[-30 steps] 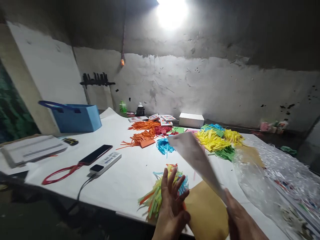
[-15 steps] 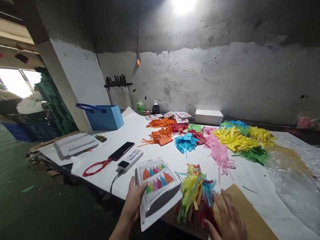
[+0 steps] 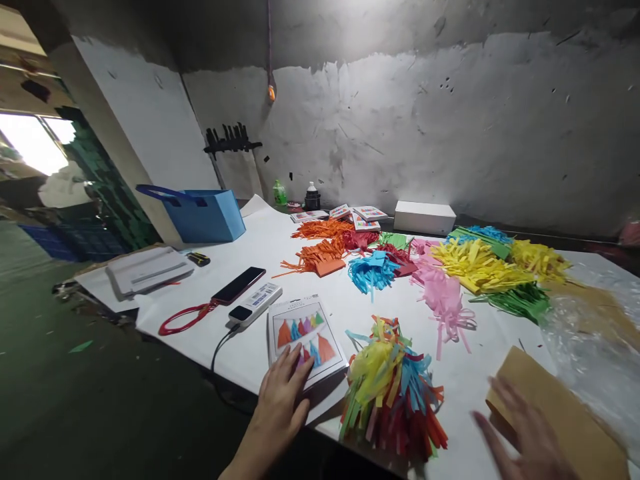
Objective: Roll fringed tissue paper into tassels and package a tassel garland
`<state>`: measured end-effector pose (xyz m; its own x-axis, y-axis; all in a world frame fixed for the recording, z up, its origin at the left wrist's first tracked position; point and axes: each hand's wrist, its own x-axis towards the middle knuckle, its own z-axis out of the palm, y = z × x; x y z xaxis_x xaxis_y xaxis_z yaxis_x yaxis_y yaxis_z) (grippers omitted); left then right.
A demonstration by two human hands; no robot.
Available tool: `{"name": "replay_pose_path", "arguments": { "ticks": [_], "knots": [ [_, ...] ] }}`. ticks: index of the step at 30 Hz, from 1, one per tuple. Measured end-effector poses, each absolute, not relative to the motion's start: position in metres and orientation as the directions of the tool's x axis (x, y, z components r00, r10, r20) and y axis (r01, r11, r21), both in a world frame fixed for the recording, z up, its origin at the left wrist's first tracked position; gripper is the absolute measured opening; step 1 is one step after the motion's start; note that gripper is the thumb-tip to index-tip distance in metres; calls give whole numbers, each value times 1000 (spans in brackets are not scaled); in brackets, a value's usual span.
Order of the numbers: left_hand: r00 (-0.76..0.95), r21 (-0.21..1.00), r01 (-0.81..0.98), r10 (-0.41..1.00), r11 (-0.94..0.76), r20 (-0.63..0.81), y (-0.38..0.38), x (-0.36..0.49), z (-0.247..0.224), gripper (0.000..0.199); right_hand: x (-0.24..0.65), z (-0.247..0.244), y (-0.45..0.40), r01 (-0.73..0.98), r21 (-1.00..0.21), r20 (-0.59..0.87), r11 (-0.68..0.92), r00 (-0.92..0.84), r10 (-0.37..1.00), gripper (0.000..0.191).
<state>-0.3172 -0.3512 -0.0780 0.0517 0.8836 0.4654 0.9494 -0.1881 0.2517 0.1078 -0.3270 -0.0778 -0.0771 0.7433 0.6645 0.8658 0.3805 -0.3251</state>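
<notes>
Left hand flat on the printed packet, right hand beside the brown sheet.
The left hand (image 3: 285,393) lay with its fingers slightly parted on the printed packet (image 3: 300,320), gripping nothing; the packet rested picture side up near the front edge of the white-covered table (image 3: 310,288), just left of the multicoloured tassel bundle (image 3: 395,393); the right hand (image 3: 530,427) was spread, thumb well away from the fingers, at the left part of the brown sheet (image 3: 575,410), though it was blurred and whether it touched the sheet could not be told; farther back lay orange tassels (image 3: 323,257), pink tassels (image 3: 443,297) and yellow tassels (image 3: 480,267); a phone (image 3: 239,285) lay behind and left of the packet.
</notes>
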Motion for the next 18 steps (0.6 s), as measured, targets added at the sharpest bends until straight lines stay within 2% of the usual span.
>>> {"name": "replay_pose_path", "arguments": {
  "ticks": [2,4,6,9,12,15,18],
  "knots": [
    [29,232,959,875,-160,483,-348,-314,-76,59,28,-51,-325,806,-401,644,436,-90,759,66],
    [15,224,965,877,-139,480,-345,-308,-72,57,-43,-36,-317,828,-421,585,372,-66,808,74],
    [-13,231,967,879,-110,476,-344,-303,-68,55,-88,-38,-308,872,-412,461,265,-51,886,73],
    [-55,245,967,874,-74,483,-345,-300,-64,49,-98,-64,-298,905,-372,353,207,-68,933,64],
    [-68,263,962,862,-78,503,-342,-303,-64,46,-64,-87,-298,873,-360,347,328,-201,916,62],
    [-61,297,947,835,-125,546,-338,-302,-62,43,-22,-78,-302,770,-523,314,367,-226,922,63],
    [-57,357,917,828,-177,558,-336,-291,-53,41,0,-53,-314,538,-730,344,422,-244,907,54]
  ]
}}
